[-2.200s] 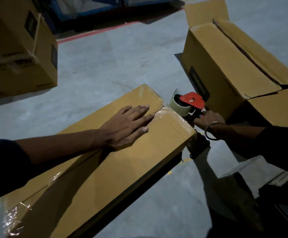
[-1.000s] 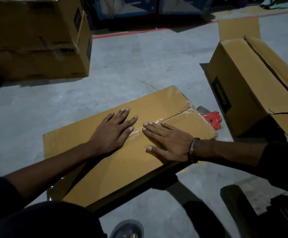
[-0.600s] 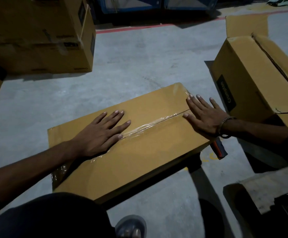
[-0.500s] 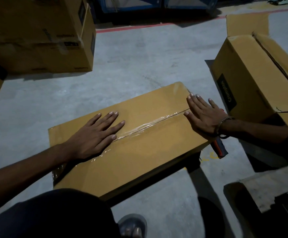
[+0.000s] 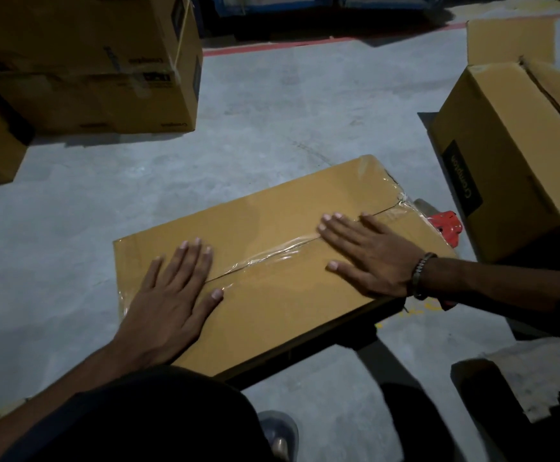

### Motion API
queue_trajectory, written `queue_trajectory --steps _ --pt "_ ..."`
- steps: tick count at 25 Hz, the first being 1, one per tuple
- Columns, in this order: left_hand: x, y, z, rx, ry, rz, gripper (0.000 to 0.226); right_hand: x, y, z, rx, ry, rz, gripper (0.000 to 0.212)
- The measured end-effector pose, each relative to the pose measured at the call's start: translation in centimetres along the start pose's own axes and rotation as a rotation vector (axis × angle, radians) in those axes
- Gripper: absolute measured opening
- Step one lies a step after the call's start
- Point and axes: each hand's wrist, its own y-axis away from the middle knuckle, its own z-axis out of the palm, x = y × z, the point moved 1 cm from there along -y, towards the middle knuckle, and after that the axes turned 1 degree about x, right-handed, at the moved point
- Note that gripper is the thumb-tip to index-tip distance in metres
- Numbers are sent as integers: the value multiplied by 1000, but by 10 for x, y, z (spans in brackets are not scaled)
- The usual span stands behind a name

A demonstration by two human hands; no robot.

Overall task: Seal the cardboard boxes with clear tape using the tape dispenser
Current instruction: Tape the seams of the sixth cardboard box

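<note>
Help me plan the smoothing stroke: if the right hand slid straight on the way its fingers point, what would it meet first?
The right hand lies flat on the box, fingers pointing along the clear tape toward the left hand. It would likely meet only tape, then the left hand's fingertips.

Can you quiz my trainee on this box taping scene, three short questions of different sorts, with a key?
1. True or false: the left hand grips the tape dispenser.
2. Multiple choice: where does the right hand lie? A) flat on the taped seam of the box; B) on the open box at right; C) on the floor.
3. Fill in: the dispenser lies past the box's ____ end, beside the open box.

Key
1. False: both hands lie flat on the box, and the dispenser sits unheld.
2. A.
3. Far right.
</note>
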Motion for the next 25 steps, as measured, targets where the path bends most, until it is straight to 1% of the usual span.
queue_trajectory --steps 2,3,5,6,7,8,10,12,14,17,20,21,22,23,25 --pt "-16 11 1 25 38 -222 78 34 10 -4 85 43 254 77" --pt "-20 14 -1 42 82 -334 81 50 15 -4 129 25 397 79" --pt "-18 18 -5 62 285 -504 84 71 19 2 175 -105 628 83" --pt "-14 18 -6 63 406 -557 83 76 18 6 179 -223 706 85" --pt "-10 18 -8 65 479 -588 83 79 14 8 184 -336 756 83" --pt "-6 18 -10 69 481 -607 82 78 10 8 199 -400 783 75" --pt "-6 13 -15 101 432 -640 85 79 -8 2 205 -412 794 64" --pt "-18 1 -19 161 409 -661 88 88 -35 -3 172 -431 784 67" --pt "-32 -17 -19 178 418 -679 86 101 -64 -12 127 -468 773 74" --pt "-42 -26 -12 179 544 -713 79 112 -91 -21 10 -508 753 82" --pt "-44 -18 -8 237 648 -698 69 113 -87 -30 -89 -506 814 83" --pt "-48 -18 -8 258 648 -673 67 107 -82 -32 -51 -452 810 83" --pt "-54 -20 -9 284 622 -641 65 96 -74 -34 27 -388 779 81" --pt "-61 -24 -10 310 581 -605 64 80 -63 -36 120 -351 711 76" --pt "-68 -35 -13 339 481 -524 60 31 -29 -43 276 -324 561 57"
